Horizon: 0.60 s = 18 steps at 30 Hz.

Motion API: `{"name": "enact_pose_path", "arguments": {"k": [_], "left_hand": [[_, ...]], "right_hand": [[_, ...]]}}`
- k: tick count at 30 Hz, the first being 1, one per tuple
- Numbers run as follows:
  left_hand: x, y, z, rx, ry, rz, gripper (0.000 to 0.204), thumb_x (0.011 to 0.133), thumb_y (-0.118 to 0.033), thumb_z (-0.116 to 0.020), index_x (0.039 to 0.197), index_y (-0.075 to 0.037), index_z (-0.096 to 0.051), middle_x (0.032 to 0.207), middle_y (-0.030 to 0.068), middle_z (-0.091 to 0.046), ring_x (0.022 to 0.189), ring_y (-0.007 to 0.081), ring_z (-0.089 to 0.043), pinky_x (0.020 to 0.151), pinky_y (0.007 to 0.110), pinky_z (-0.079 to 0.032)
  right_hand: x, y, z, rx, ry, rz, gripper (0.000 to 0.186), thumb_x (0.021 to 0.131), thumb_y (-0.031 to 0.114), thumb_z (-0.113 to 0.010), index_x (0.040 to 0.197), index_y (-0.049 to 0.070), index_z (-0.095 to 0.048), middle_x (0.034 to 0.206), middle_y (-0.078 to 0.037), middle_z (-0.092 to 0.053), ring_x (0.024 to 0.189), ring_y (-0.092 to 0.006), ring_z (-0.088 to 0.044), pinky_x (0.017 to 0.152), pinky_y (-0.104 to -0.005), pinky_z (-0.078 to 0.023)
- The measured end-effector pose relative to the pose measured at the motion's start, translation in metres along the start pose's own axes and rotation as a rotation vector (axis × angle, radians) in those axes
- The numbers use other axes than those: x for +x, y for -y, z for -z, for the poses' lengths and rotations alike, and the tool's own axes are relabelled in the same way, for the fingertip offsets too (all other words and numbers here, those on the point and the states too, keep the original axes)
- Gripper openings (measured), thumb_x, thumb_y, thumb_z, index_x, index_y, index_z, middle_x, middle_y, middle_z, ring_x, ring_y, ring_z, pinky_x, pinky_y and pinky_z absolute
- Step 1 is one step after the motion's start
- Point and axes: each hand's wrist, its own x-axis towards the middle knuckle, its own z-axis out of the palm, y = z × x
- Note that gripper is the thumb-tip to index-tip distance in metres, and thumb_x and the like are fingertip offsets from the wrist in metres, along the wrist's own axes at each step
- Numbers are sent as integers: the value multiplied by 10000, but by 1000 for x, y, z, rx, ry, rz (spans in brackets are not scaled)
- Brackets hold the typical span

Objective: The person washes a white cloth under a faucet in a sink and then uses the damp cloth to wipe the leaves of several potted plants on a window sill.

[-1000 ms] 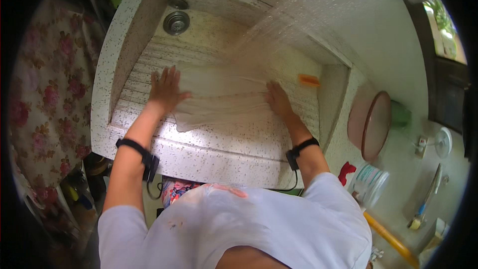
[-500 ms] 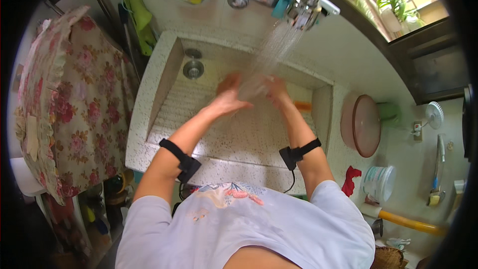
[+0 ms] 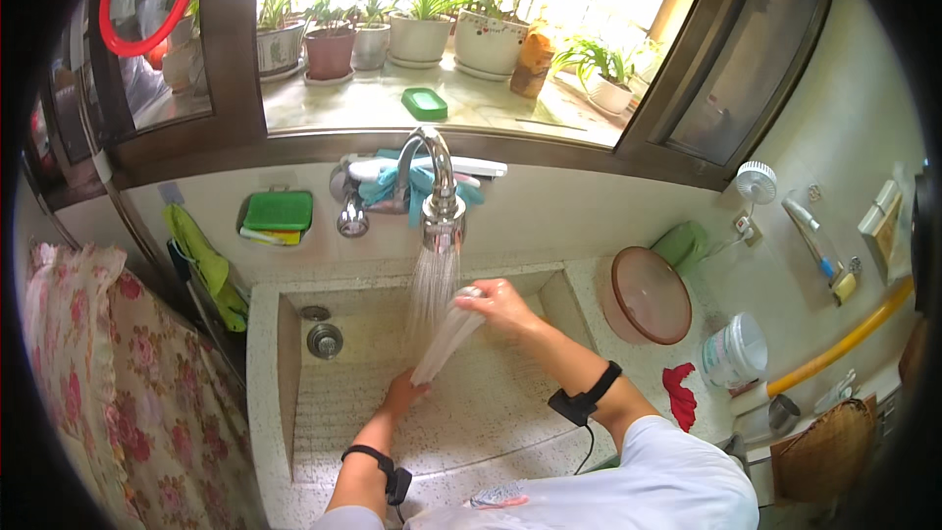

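Stretched at a slant over the sink is a limp, whitish, half see-through strip (image 3: 446, 342) that looks like thin wet cloth; its exact kind I cannot tell. My right hand (image 3: 502, 304) pinches its upper end, right of the falling water. Down at the lower end, my left hand (image 3: 402, 395) closes on it, fingers partly hidden by the strip. A chrome tap (image 3: 444, 221) sprays water down just left of the strip. Below lies the speckled stone sink (image 3: 339, 456) with a ridged washboard floor and a metal drain (image 3: 325, 341) at the far left corner.
A pink-brown basin (image 3: 652, 296), a white bucket (image 3: 734, 351) and a red cloth (image 3: 679, 396) stand on the right. Behind the tap hang blue gloves (image 3: 378, 191); a green soap box (image 3: 278, 211) is on the wall. Flowered fabric (image 3: 128, 383) hangs at left. Potted plants line the windowsill.
My view has tilted up to take in the window. The hands, earlier blurred and apart under the spray, now hold the whitish strip between them, right hand raised above the left.
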Motion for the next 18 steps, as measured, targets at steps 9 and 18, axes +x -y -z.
{"name": "enact_pose_path", "arguments": {"k": [9,18], "left_hand": [[-11,24,2,-296,20,411,359,822,-238,-664,1089,-11,-584,915,105,-663,841,212,-626,801,366,-513],[19,-24,-17,-949,192,478,290,890,-267,-580,1106,-74,-561,1114,86,-606,989,213,-595,835,428,-523]], "right_hand": [[29,-12,25,336,-403,-99,326,821,283,-699,1012,22,-658,871,-45,-676,778,-110,-581,698,-299,-474],[-30,-36,-65,143,453,41,298,838,270,-695,1045,57,-680,902,-8,-680,835,-66,-566,753,-264,-472]]}}
